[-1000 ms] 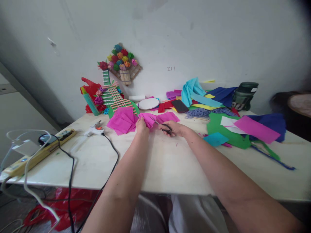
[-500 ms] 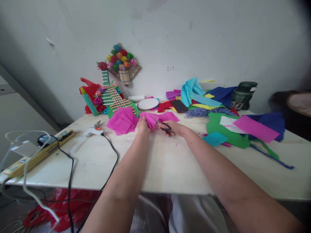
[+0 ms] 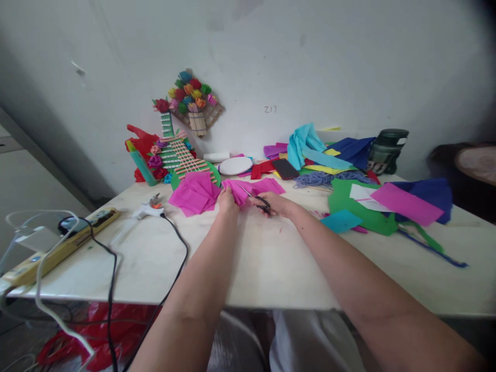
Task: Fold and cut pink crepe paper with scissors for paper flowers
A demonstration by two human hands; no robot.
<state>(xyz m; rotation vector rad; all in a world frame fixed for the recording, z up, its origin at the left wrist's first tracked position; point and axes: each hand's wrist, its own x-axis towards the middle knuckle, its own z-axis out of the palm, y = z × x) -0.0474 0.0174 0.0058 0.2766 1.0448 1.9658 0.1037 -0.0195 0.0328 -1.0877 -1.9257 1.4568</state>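
Observation:
My left hand (image 3: 228,199) pinches the near edge of a strip of pink crepe paper (image 3: 272,185) at the middle of the table. In my right hand (image 3: 276,203) is a pair of scissors (image 3: 264,205) with dark handles, fingers closed round the loops. The blades point up and left and lie over the pink strip, close to my left fingers. Just left of that hand rests a pile of pink crepe paper pieces (image 3: 195,194), overlapping one another. My fingers hide part of the strip's near edge.
A hot glue gun (image 3: 150,207) with a black cord and a yellow power strip (image 3: 65,245) occupy the left side. Behind the pink pile leans a stick-and-flower craft (image 3: 189,160). A phone (image 3: 285,168), blue yarn (image 3: 321,179) and green paper (image 3: 362,209) lie right.
Both hands stay almost in place, the left still on the paper and the right still round the scissors. The whole view has shifted slightly.

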